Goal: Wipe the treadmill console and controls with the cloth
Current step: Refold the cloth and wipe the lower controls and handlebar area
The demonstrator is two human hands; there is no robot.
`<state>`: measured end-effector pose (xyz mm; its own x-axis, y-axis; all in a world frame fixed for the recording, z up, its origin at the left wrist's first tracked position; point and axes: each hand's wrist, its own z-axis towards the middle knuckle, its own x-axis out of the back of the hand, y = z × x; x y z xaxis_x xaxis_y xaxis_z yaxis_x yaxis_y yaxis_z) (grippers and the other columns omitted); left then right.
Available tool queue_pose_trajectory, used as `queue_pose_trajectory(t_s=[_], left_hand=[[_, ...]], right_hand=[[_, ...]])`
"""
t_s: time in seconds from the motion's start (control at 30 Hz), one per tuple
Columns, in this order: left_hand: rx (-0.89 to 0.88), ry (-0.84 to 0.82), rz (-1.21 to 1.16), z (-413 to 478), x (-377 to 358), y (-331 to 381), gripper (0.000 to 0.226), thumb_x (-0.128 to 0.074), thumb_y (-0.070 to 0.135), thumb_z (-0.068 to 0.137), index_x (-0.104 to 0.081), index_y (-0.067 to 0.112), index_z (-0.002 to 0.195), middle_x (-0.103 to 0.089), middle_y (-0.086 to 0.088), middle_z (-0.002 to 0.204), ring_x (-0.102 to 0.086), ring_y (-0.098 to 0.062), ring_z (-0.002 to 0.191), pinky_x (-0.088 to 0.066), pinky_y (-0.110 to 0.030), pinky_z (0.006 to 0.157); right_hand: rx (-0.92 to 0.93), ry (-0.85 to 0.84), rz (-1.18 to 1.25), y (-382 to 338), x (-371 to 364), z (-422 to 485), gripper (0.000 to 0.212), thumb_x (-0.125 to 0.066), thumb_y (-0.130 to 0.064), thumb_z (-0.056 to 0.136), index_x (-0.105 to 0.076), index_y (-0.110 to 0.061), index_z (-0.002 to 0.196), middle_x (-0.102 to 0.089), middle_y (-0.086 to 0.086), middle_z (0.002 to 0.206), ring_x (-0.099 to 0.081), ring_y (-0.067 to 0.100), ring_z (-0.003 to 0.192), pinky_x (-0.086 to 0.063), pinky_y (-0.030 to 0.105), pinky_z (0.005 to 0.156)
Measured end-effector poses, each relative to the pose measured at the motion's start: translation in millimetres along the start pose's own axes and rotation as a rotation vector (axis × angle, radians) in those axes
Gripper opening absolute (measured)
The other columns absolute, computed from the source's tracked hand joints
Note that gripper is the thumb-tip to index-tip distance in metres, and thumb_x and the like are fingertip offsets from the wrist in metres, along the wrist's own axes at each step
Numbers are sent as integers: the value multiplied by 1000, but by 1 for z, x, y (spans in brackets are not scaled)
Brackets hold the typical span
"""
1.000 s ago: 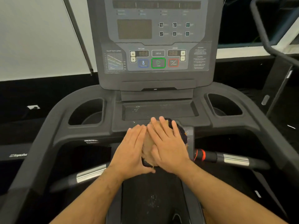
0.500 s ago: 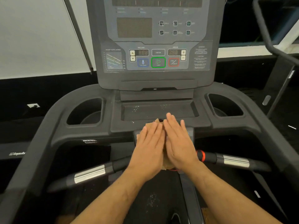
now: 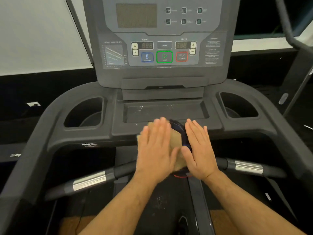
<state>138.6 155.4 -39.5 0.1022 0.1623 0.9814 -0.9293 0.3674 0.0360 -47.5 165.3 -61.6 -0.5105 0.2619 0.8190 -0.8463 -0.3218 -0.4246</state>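
Observation:
The grey treadmill console [image 3: 162, 75] stands upright ahead, with its control buttons [image 3: 164, 56] in a row under the dark display. A tan cloth [image 3: 176, 141] lies on the front lip of the console deck, below the shallow tray [image 3: 164, 112]. My left hand [image 3: 156, 150] presses flat on the cloth and covers most of it. Beside it, my right hand [image 3: 199, 150] lies flat with straight fingers, its thumb at the cloth's right edge. A dark round knob [image 3: 177, 126] with a blue rim shows between the hands.
Cup holders sit at the left [image 3: 84, 112] and right [image 3: 240, 107] of the tray. Two handle bars with silver sensor bands reach out at the left [image 3: 89, 180] and right [image 3: 249, 167]. White specks dot the tray and the belt below.
The hands, side by side on the cloth half a second ago, have parted. The right hand has slid right, which uncovers the cloth's middle and the dark knob.

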Motion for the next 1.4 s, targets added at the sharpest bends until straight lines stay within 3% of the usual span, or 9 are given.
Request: queue_pose_trajectory(t_s=[0.1, 0.33, 0.5, 0.7, 0.87, 1.1, 1.17, 1.27, 1.4], left_hand=[[221, 18, -67, -27, -3, -6, 79, -29, 51, 106, -7, 2, 165, -4, -21, 175, 1, -36, 163, -11, -58, 131], [-153, 21, 12, 0, -8, 12, 74, -29, 51, 107, -16, 7, 165, -7, -15, 175, -4, -30, 163, -14, -55, 130], [241, 2, -79, -44, -6, -3, 78, -28, 51, 106, -6, 5, 166, -3, -17, 176, 3, -33, 163, -11, -58, 131], [-222, -15, 4, 3, -8, 23, 72, -30, 50, 107, -15, 14, 167, -5, -9, 176, 3, -27, 163, -4, -52, 132], [159, 51, -100, -15, -7, -11, 75, -29, 50, 107, -8, 11, 167, -6, -16, 176, 1, -32, 163, -10, -57, 131], [164, 122, -320, -56, -21, -4, 63, -22, 43, 112, -15, 13, 166, -3, -13, 177, 2, -29, 163, -14, -59, 130], [347, 162, -437, -53, -15, -4, 64, -33, 44, 109, -22, 12, 164, -21, -17, 173, -17, -32, 161, -24, -59, 127], [557, 156, -466, -52, -5, -6, 79, -42, 61, 99, -35, 8, 157, -62, -17, 138, -56, -35, 125, -50, -53, 102], [621, 127, -480, -53, 7, -13, 72, -60, 63, 93, -53, 14, 146, -67, -5, 119, -64, -25, 110, -50, -46, 94]], right_hand=[[5, -1, 32, 2, -1, 0, 82, -22, -63, 108, -27, -5, 164, -25, 10, 175, -17, 26, 164, -12, 61, 132], [5, 14, 86, 3, 0, -1, 86, -22, -66, 106, -29, -3, 163, -28, 13, 173, -19, 27, 164, -15, 63, 131], [-13, 29, 104, 1, -1, 0, 88, -24, -67, 105, -26, -1, 163, -31, 14, 172, -21, 28, 163, -16, 63, 130], [-17, 34, 130, 3, -1, -2, 90, -21, -69, 104, -27, 0, 163, -33, 15, 171, -23, 27, 162, -15, 60, 132], [-65, 30, 40, 2, -4, 0, 75, -38, -54, 107, -30, -5, 163, -36, 11, 170, -23, 25, 162, -19, 59, 131], [-84, 25, -99, -10, -7, -9, 91, -48, -75, 96, -37, -11, 160, -29, 16, 172, -16, 32, 164, -8, 60, 133], [-97, 67, -104, -17, -12, -17, 79, -57, -68, 96, -48, -13, 152, -31, 19, 171, -18, 34, 163, -7, 61, 132], [-135, 137, -71, -30, -19, -27, 51, -62, -52, 100, -63, -12, 131, -38, 21, 167, -24, 37, 161, -9, 64, 131], [-256, 174, 32, -59, -23, -29, 25, -60, -38, 102, -68, -14, 104, -43, 15, 165, -23, 33, 162, -10, 64, 131]])
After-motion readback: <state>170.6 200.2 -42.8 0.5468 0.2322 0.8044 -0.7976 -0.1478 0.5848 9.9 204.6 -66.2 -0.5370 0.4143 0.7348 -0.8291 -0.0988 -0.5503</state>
